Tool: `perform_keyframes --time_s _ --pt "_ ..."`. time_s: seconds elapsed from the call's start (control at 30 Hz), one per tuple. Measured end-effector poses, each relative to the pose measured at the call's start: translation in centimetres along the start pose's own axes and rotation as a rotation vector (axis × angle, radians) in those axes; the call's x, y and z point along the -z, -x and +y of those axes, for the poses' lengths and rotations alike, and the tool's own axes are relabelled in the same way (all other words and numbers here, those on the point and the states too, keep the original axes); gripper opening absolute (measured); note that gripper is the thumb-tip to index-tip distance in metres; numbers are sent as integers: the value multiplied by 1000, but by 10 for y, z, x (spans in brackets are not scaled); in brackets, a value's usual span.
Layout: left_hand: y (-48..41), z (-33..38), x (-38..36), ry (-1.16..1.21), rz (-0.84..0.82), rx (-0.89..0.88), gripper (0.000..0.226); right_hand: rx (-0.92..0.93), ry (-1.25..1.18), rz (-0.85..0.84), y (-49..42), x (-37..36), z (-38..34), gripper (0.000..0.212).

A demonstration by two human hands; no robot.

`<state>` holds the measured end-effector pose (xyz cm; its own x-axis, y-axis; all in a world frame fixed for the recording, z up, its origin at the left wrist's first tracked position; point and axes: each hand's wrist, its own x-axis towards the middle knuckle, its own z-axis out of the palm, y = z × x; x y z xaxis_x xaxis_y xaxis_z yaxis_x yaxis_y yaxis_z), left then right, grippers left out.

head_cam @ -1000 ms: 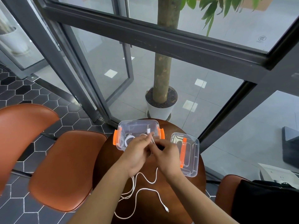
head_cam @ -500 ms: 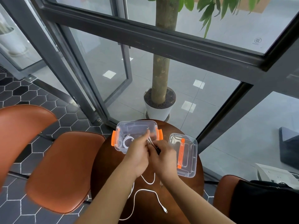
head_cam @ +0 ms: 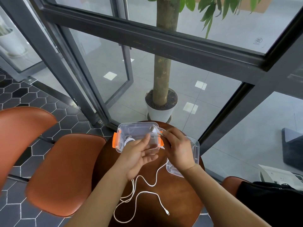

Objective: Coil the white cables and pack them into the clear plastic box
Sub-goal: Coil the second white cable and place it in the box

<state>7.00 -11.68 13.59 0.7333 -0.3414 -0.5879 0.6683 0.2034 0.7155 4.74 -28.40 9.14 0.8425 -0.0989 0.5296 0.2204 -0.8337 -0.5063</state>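
Clear plastic box with orange latches, rectangular, on a round dark wood surface; a coiled white cable lies inside. Left hand, over the box's near edge, grip spread open, holding nothing. Right hand, grip pinched on thin white cable ends above the box. Loose white cable trails below both hands. Clear lid lies beneath the right hand.

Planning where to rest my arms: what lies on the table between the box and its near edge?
Head view: loose white cable on bare wood table.
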Motion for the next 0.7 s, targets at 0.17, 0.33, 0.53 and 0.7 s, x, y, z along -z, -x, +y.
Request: perform_keyframes --time_s 0.17,0.33,0.53,0.7 --pt "-2 3 -14 -73 77 -184 20 126 -2 -31 3 0 -9 17" --pt "-6 1 -17 -28 202 -245 13 230 38 -87 4 1 -10 15" --pt "-7 2 -13 -98 228 -217 13 322 74 -96 5 8 -5 24" --pt "-7 2 -10 -155 261 -283 15 237 56 -113 11 15 1 20"
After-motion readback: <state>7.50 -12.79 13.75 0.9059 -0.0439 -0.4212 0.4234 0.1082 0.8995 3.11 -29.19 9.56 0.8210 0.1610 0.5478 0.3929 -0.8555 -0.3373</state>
